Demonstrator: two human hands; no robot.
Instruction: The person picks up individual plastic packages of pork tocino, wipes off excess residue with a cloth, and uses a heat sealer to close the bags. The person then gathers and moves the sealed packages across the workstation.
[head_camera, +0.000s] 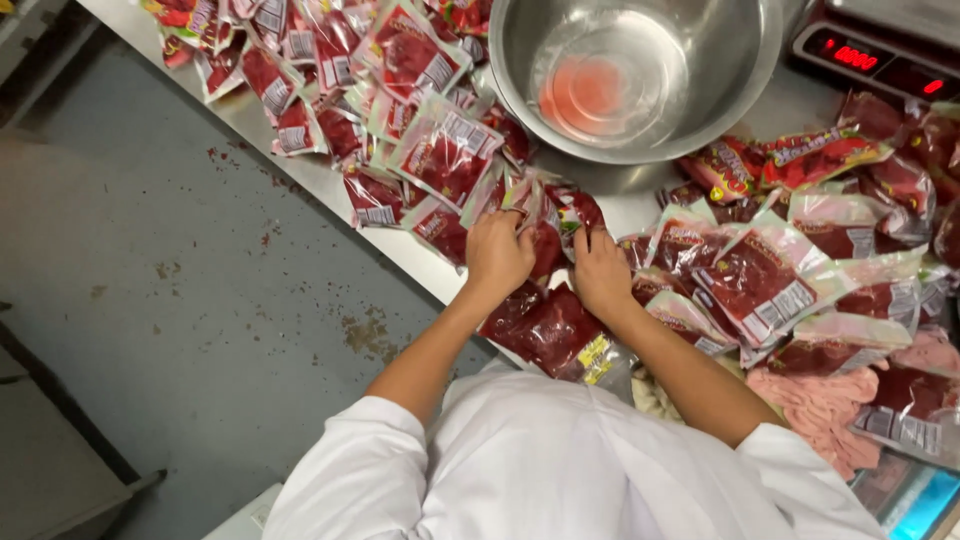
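Observation:
My left hand (497, 252) and my right hand (601, 272) are close together at the table's near edge, both gripping a clear plastic pouch (556, 214) filled with dark red paste. The fingers of each hand pinch the pouch's top. Just below my hands lie more filled pouches (545, 328) with yellow and white labels. A heap of the same red pouches (400, 120) spreads to the left, and another pile (790, 270) lies to the right.
A large steel bowl (740, 60) with pinkish residue stands at the back. A scale with a red display (880, 50) sits at the top right. Pink gloves (820, 405) lie at the right. The grey floor (170, 300) lies left of the steel table (300, 165).

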